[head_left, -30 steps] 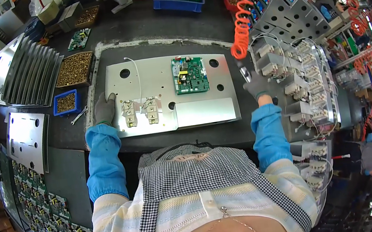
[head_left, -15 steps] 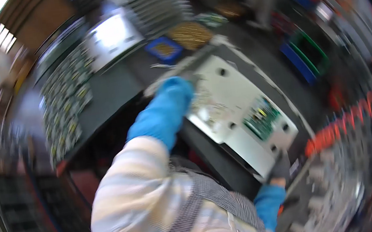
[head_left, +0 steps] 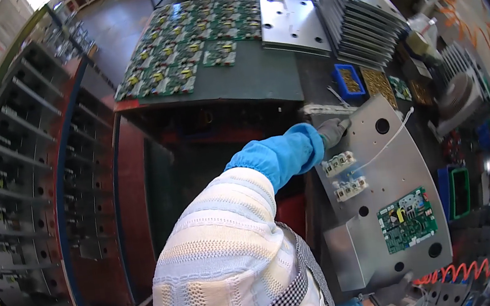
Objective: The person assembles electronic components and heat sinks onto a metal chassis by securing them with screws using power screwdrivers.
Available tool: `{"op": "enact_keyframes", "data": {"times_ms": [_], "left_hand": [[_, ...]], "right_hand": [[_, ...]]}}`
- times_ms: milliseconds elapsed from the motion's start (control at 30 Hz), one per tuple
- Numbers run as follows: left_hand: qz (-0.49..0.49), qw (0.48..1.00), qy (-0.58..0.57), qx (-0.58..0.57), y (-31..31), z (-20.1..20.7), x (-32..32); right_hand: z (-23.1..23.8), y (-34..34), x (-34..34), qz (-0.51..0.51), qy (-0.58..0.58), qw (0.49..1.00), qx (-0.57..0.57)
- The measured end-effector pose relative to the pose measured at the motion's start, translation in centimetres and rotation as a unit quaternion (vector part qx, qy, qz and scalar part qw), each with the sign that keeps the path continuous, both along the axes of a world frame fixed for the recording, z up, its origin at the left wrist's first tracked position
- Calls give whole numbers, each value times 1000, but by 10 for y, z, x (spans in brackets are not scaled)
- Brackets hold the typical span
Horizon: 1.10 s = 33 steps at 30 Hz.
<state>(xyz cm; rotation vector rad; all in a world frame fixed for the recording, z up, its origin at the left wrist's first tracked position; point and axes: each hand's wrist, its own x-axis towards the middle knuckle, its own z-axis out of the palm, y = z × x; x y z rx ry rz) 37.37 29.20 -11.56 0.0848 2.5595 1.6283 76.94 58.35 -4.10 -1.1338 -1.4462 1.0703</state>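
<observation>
- Touching the corner of the metal panel (head_left: 399, 170) with the grey-gloved left hand (head_left: 333, 133); fingers lie over the edge. Can't tell whether that grip pinches the sheet or just rests on it.
- Right hand (head_left: 393, 292), also gloved, is at the bottom of view by the panel's opposite end, near the orange coiled hose (head_left: 459, 272). Grip state there: can't tell, nor whether it touches the panel.
- Panel lies flat on the dark desk (head_left: 317, 78), to the person's right in view, several round holes in it.
- On the panel: green circuit board (head_left: 407, 220) toward the right-hand end; two white terminal modules (head_left: 350, 188) side by side, near the left hand; white cable (head_left: 400, 131) running from the modules across to the far edge.
- Raised metal cover (head_left: 344, 257) sits along the near edge, across from the circuit board.
- Beyond the left hand: wrench (head_left: 338, 96), blue tray (head_left: 341, 86) of small brass-coloured parts, more brass-coloured parts (head_left: 377, 83) right beside it.
- Further back: tall stack of metal sheets (head_left: 357, 20), flat drilled plates (head_left: 290, 20) just left of it.
- Green-topped desk (head_left: 254, 80) adjoining on the left carries rows of circuit boards (head_left: 193, 39).
- Fan (head_left: 459, 90) stands past the panel's far side; green bin (head_left: 452, 195) sits inside a blue one.
</observation>
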Motion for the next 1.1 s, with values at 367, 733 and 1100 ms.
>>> {"op": "enact_keyframes", "data": {"times_ms": [367, 733, 1100], "left_hand": [[275, 933, -11, 231, -287, 80, 196], [640, 748, 108, 137, -457, 75, 582], [848, 522, -84, 17, -545, -17, 914]], "right_hand": [[231, -182, 16, 324, 38, 936, 130], [298, -344, -79, 751, -53, 658, 22], [186, -569, 27, 956, -174, 225, -73]]}}
